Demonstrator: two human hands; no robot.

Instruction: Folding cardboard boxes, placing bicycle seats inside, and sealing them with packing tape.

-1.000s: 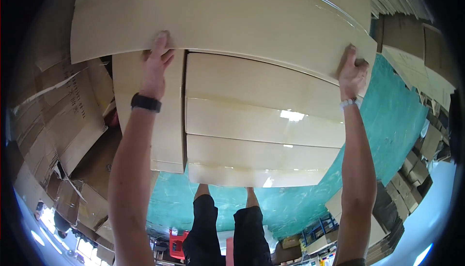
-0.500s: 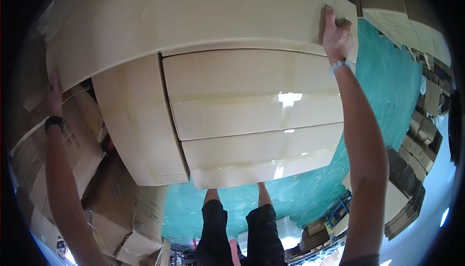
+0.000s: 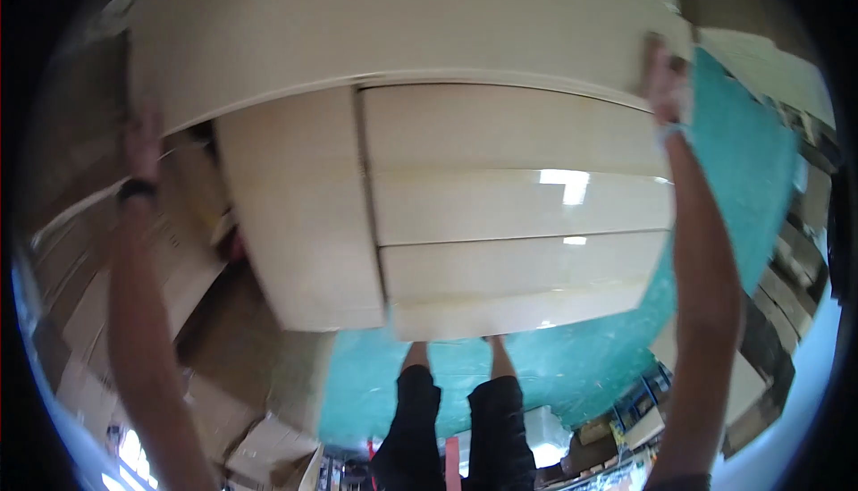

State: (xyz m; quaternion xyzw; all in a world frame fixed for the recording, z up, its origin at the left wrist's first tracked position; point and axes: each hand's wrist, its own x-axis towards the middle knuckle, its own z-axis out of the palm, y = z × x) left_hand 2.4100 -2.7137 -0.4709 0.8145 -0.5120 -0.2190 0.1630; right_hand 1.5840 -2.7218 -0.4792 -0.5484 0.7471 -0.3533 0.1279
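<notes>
A long brown cardboard box (image 3: pixel 402 22) lies across the top of a stack, spanning most of the upper view. My left hand (image 3: pixel 146 142), blurred by motion, grips its left end. At the right end, my right hand (image 3: pixel 668 87) holds on, thumb side up against the cardboard. Beneath it a tall cardboard box (image 3: pixel 299 214) stands upright on the left. Beside that, separated by a narrow dark gap, two taped cardboard boxes lie one on the other, an upper carton (image 3: pixel 465 138) and a lower carton (image 3: pixel 500 294). The long box's far side is hidden.
Worn cartons (image 3: pixel 125 285) crowd the left side, close to my left forearm. Green floor (image 3: pixel 742 160) shows to the right and around my legs. More cartons (image 3: pixel 760 53) stand at the far right, and a stack of flattened cardboard (image 3: pixel 760 357) is near my right elbow.
The whole stack, floor and both arms appear shifted rightward in the picture, with motion blur. Both hands stay at the ends of the long box.
</notes>
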